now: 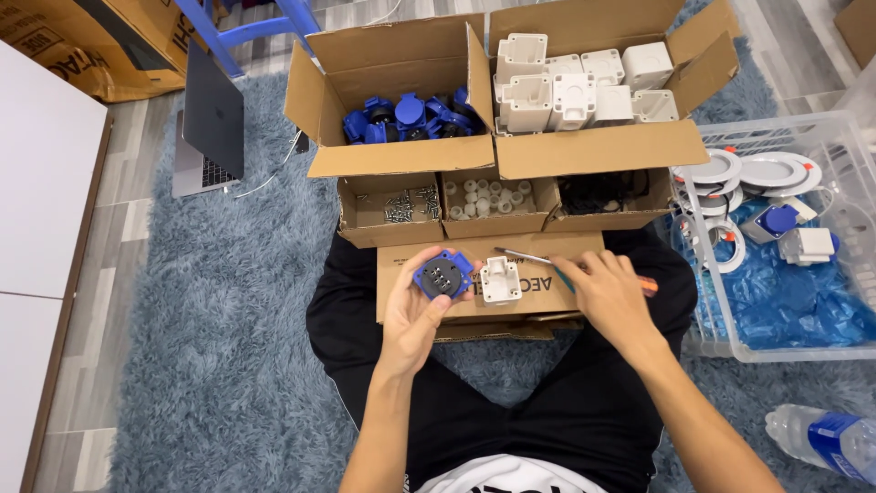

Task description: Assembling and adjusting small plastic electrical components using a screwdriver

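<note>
Sitting on a shaggy blue-grey rug (228,347), the person faces a row of open cardboard boxes. Farthest off stand two large ones side by side: the left box (383,100) holds blue socket parts (406,117), the right box (593,91) white plastic housings (570,87). Just in front of them are three small open boxes, one with screws (401,205), one with small white round pieces (488,196), one with black parts (598,192). To the right a clear plastic crate (821,237) holds white round fittings and blue sheeting. A laptop (212,123) lies half open on the rug at the left, and a water bottle (826,438) lies at the lower right.

A flattened cardboard box (529,274) rests across the person's lap, with a white housing (500,279) standing on it. The left hand (415,315) is closed around a blue socket insert (443,276), held up just left of that housing. The right hand (607,292) is closed on a screwdriver (529,258) with an orange handle end, its shaft pointing left over the cardboard.
</note>
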